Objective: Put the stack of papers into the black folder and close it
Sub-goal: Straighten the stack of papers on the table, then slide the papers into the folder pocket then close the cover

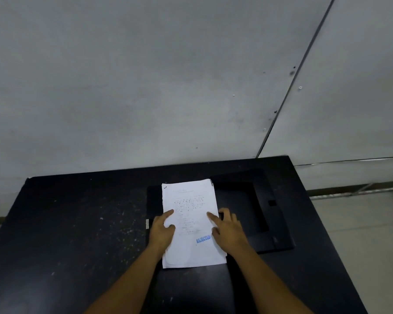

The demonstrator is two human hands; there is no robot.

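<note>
While the folder [247, 207] lies open on the black table [77, 234], the papers [191, 223] rest on its left half, with their lower edge reaching past the folder toward the person. The stack is white, with printed text on the top sheet and a blue stamp "REJECTED" [203, 239] near the lower right corner. The right half of the folder is bare and shows a raised frame and a flap at its far right side. The left hand [161, 232] lies flat on the left edge of the papers, with the thumb on the top sheet; its fingers are loose and spread, pressing and not clasping. The right hand [228, 230] is at the right edge of the stack, with the forefinger stretched onto the sheet and the other fingers on the folder just beside; it also grasps nothing. A small pale tag [147, 223] shows at the left edge of the folder, close to the left hand. Behind the table stands a grey wall [145, 75].
</note>
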